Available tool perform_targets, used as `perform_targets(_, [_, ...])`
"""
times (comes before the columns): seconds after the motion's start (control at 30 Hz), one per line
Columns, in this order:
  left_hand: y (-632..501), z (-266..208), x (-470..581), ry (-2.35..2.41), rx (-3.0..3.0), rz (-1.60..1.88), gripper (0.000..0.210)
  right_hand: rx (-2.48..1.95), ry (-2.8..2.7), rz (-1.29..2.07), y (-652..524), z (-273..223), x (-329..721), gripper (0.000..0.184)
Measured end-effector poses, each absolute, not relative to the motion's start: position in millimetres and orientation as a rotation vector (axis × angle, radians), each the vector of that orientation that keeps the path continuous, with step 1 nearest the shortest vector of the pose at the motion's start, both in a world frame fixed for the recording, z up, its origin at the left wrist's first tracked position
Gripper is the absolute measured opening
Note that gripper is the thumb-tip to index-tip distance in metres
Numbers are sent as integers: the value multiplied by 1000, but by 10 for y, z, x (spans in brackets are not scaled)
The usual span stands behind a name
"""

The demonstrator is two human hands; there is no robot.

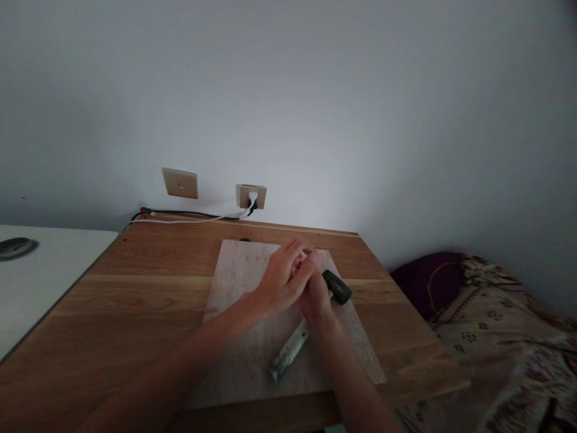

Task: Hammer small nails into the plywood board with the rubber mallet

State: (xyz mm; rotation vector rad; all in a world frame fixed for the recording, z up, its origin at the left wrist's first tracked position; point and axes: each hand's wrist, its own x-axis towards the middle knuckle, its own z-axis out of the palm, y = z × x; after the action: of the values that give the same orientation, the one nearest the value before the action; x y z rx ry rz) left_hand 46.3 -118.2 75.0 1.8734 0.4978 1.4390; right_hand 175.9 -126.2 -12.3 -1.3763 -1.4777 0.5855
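Note:
My left hand (283,273) and my right hand (312,279) are brought together above a pale wooden board (243,270). The left fingers curl over the right hand, which is also closed. Whatever may lie between the palms is hidden. Under my right wrist, a hammer (336,287) lies across the board. Its black head pokes out to the right of the wrist, and its worn whitish handle slants toward the near edge; the wrist covers the middle. Neither hand appears to grip the hammer.
The board rests on a brown wooden table (148,300). Cables (193,221) run along its back edge to a wall socket (252,195); a blank-looking wall plate (180,183) is farther left. A white surface (58,258) carries a dark object (17,248). Patterned bedding (491,337) lies right.

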Motion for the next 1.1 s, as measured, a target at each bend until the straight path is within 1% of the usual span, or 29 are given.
perform_targets(0.13, [-1032,812,373,760,1816,1439,21,-1467,-1314,808,-1247,18,1841,39])
perform_targets(0.2, [-972,848,338,832,1813,1415,18,-1483,-1333,841,-1270,86,1847,38])
perform_targets(0.27, [-943,912,286,828,1854,1383,15,-1479,-1375,836,-1304,148,1842,41])
perform_targets(0.37, [-997,1050,150,773,2042,1254,13,-1436,-1416,756,-1411,234,1859,43])
perform_targets(0.5, [-1328,1138,-105,797,2456,798,14,-1406,-1372,560,-1760,287,2015,40])
perform_targets(0.57, [-1585,1064,-235,919,2601,582,16,-1496,-1313,401,-2003,258,2170,39])
perform_targets(0.67, [-1978,784,-446,1029,2737,403,20,-1619,-1361,213,-2368,116,2477,37])
perform_targets(0.73, [-2200,526,-607,1042,2791,399,17,-1733,-1480,109,-2572,-42,2690,37])
perform_targets(0.8, [-2378,273,-768,1086,2851,502,15,-1797,-1623,41,-2729,-224,2860,44])
perform_targets(0.9, [-2569,11,-945,1088,2906,650,21,-1867,-1716,30,-2864,-450,2971,53])
perform_targets(1.0, [-2662,-69,-1025,1137,2900,734,25,-1883,-1739,87,-2881,-522,2914,54])
perform_targets(1.1, [-2679,-58,-1111,1206,2885,748,26,-1873,-1764,150,-2839,-480,2763,54])
